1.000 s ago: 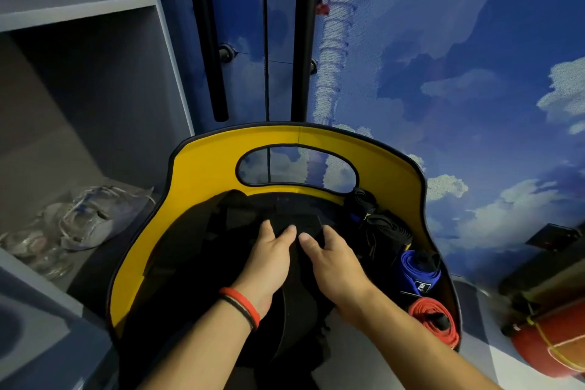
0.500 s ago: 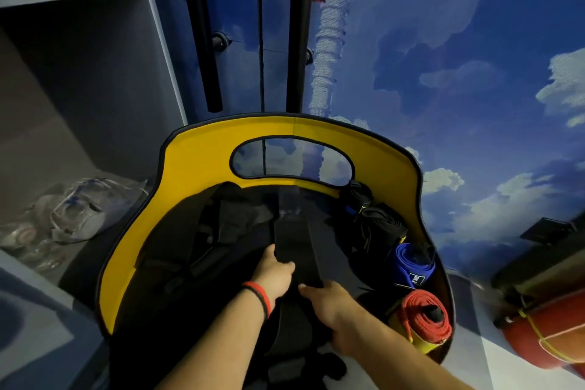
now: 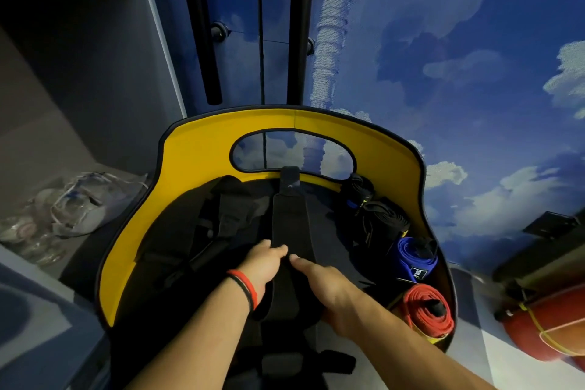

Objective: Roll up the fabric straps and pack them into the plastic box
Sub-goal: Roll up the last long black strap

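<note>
A wide black fabric strap (image 3: 289, 215) lies stretched lengthwise down the middle of the yellow-walled box (image 3: 196, 161). My left hand (image 3: 261, 267), with red and black bands on the wrist, grips the strap's left edge. My right hand (image 3: 329, 286) holds its right edge, and the fingertips of both hands nearly meet on top of it. Along the box's right wall sit rolled straps: black rolls (image 3: 380, 222), a blue roll (image 3: 414, 258) and a red roll (image 3: 427, 310). Loose black straps (image 3: 205, 231) lie heaped on the left.
A grey shelf unit on the left holds clear plastic-wrapped items (image 3: 72, 209). Two black vertical bars (image 3: 202, 25) stand against the blue cloud-printed wall behind the box. A red rounded object (image 3: 544, 332) and a dark case (image 3: 538, 250) sit at the right.
Both hands have slid back toward me along the black strap from its far end. The strap now lies flat and straight in front of them.
</note>
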### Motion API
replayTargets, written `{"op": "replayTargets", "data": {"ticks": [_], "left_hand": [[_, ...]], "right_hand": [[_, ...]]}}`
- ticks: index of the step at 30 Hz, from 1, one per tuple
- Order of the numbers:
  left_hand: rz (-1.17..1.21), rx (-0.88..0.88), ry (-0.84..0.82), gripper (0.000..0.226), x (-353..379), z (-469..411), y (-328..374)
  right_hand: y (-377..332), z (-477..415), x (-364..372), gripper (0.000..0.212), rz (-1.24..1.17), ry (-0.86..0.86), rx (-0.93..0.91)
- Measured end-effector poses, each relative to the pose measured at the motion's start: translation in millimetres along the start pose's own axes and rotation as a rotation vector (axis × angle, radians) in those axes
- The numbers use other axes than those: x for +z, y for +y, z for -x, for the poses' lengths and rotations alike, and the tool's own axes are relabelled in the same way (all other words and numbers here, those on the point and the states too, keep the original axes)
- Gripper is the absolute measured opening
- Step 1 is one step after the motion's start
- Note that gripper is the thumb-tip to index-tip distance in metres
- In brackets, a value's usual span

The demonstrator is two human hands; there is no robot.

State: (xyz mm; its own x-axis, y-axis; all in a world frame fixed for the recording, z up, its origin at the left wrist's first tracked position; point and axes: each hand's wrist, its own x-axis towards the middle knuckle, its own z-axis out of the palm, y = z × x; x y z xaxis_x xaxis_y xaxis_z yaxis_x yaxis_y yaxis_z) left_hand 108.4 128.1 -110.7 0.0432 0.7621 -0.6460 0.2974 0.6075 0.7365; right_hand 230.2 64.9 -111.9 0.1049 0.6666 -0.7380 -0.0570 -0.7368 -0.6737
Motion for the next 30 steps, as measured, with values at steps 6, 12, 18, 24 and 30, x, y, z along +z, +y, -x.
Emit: {"op": "replayTargets", "data": {"ticks": [6,12,18,24,30], "left_hand": [[0.033,-0.001,0.032,0.061,9,2,6],[-0.026,-0.073,-0.052,0.057,27,8,7],[-0.057,-0.068,0.025,0.060,39,6,1],[0.099,-0.019,0.022,0.063,32,17,-8],[0.064,0.002,-0.022,0.056,28,34,-33]], "right_hand": [[6,-8,-6,0.057,0.191,0.147,-0.127],[4,-5,-24,0.034,-0.084,0.055,-0.041],[12,-15,-19,0.069,-0.170,0.032,0.050],[23,-14,-9,0.036,-0.036,0.101,0.010],[20,-15,-8,0.029,-0.156,0.052,-0.016]]}}
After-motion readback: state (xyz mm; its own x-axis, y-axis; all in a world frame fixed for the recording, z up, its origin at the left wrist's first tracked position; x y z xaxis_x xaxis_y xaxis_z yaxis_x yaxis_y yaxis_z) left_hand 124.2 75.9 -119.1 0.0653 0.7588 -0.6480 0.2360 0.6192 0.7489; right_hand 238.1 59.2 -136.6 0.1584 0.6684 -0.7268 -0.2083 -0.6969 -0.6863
